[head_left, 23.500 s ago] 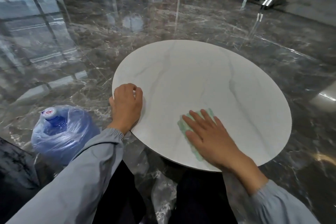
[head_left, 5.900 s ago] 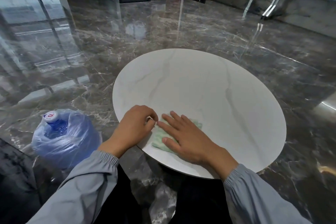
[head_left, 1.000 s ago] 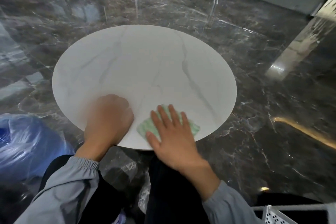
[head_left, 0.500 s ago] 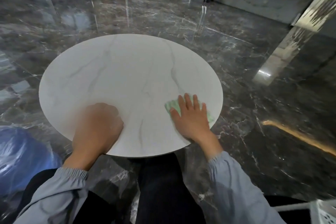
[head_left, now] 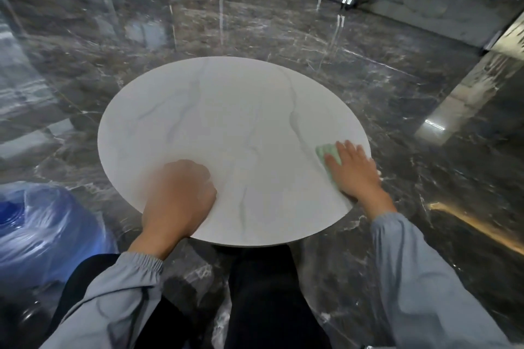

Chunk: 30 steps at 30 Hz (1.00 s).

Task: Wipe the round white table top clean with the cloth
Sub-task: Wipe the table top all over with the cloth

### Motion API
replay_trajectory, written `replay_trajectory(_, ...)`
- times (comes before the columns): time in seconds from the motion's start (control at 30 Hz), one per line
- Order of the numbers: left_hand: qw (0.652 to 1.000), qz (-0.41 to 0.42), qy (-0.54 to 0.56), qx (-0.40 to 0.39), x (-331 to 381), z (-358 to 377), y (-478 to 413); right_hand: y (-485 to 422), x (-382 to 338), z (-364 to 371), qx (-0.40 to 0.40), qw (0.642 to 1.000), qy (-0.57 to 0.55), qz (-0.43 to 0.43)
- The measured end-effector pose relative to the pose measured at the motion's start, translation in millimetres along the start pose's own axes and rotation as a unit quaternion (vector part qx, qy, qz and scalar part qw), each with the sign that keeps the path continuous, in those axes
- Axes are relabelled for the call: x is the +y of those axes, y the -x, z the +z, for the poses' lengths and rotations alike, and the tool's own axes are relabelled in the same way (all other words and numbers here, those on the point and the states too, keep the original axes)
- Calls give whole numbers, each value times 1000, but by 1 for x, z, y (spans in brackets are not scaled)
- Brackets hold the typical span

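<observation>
The round white table top with faint grey veins fills the middle of the view. A pale green cloth lies flat near its right edge. My right hand presses on the cloth with straight fingers and covers most of it. My left hand rests on the near left part of the table with fingers curled under, holding nothing; it is blurred.
A blue water jug wrapped in clear plastic stands on the floor at the lower left. Glossy dark marble floor surrounds the table. A metal-clad pillar rises at the right. My dark trousers sit against the table's near edge.
My right hand has slid the cloth rightward along the near side to the table's right edge. My left hand stays on the near left of the table.
</observation>
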<state>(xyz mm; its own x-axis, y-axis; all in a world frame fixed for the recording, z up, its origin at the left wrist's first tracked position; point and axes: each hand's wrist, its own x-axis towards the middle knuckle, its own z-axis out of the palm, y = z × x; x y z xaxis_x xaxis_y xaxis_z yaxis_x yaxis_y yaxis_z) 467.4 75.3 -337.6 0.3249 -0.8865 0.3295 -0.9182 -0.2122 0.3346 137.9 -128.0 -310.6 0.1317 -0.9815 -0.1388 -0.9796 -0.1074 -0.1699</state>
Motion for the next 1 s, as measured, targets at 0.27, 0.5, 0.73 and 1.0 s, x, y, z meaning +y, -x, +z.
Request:
replay_trajectory(0.27,1000,-4,4,6,-1,0,-4,3,-110,23,-30,993,23,-111)
replay_trajectory(0.5,1000,1,2,14,-3,0,-3,65,-155,37,-47,948,17,-315)
replay_trajectory(0.73,1000,6,2,23,-4,1,-1,-25,9,-7,6,1000,-15,6)
replay_trajectory(1.0,1000,-6,0,16,-2,2,-4,-35,-53,2,-27,999,15,-9)
